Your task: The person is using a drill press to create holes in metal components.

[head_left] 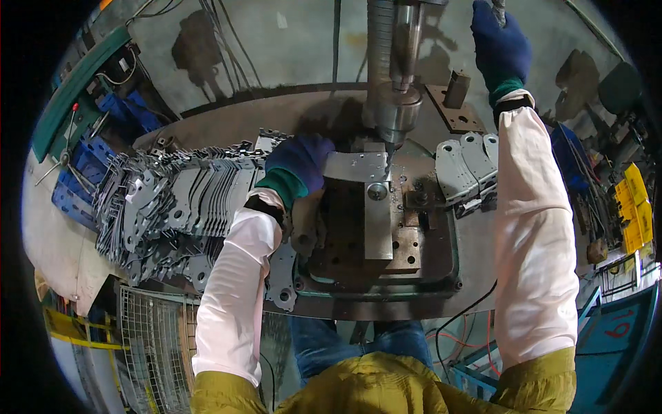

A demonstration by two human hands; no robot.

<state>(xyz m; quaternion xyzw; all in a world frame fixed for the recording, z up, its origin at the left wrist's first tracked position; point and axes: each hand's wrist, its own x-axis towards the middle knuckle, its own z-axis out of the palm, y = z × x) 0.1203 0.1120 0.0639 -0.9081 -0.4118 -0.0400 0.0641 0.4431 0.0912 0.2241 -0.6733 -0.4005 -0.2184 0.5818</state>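
1 plate [355, 167] in left hand [301, 163]; basket [153, 345] contents unclear

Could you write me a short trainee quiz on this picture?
1. What does the left hand hold: (a) a metal plate, (b) a hammer, (c) a cable?
2. True or false: in the picture, the right hand is higher than the drill chuck.
3. Fill in: the larger pile of plates lies to the ____ of the drill chuck.

Key: 1 a; 2 true; 3 left.
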